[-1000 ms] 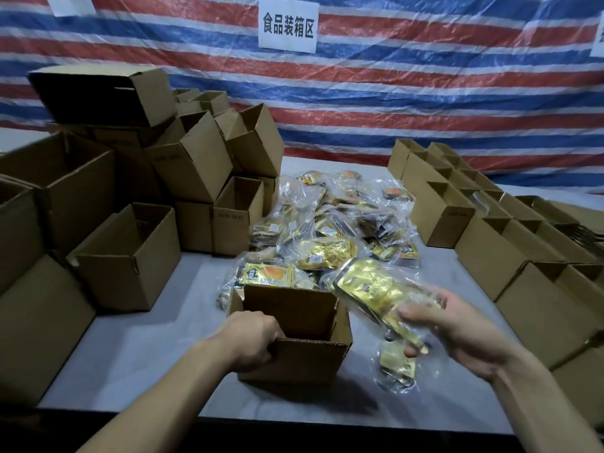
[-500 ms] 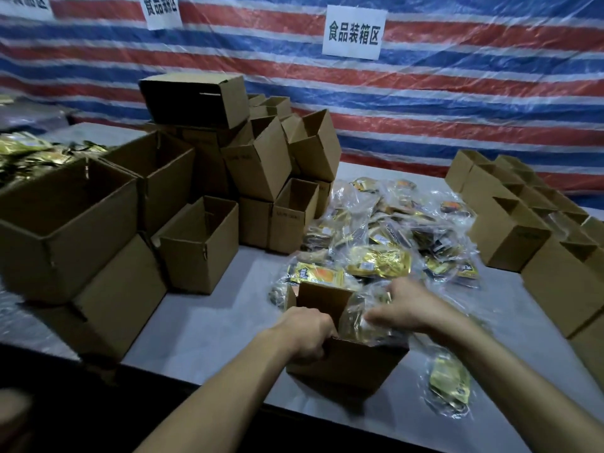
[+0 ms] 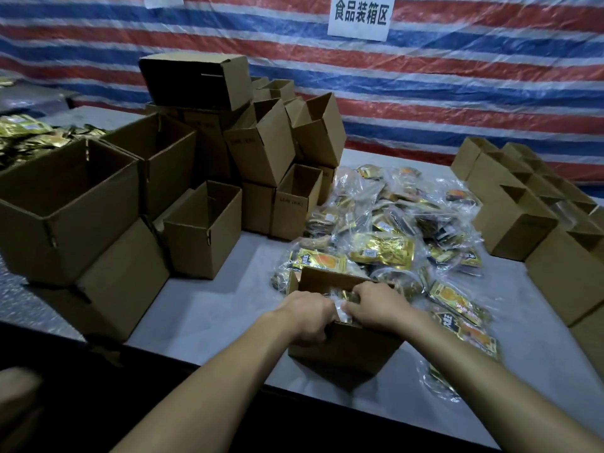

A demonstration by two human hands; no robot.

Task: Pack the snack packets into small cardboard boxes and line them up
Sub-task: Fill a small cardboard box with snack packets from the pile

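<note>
The left hand (image 3: 309, 317) grips the near left rim of a small open box (image 3: 346, 349), fingers curled over the edge. The right hand (image 3: 376, 308) reaches into the box's open top, its fingers curled down on a packet (image 3: 341, 304) whose clear wrap and gold foil show between the two hands. The packet sits partly inside the box, its top at the rim. The box stands upright near the front edge of the grey worktop (image 3: 212, 308).

Just behind the box lies a pile (image 3: 392, 223) of gold packets in clear bags, and a few loose packets (image 3: 457, 308) lie to its right. A row of boxes (image 3: 516, 220) runs along the right side. At the left, a stack of boxes (image 3: 261, 152) leans at mixed angles, with larger cartons (image 3: 68, 204) nearer the front. A striped tarp (image 3: 457, 93) hangs behind, bearing a white sign (image 3: 359, 16).
</note>
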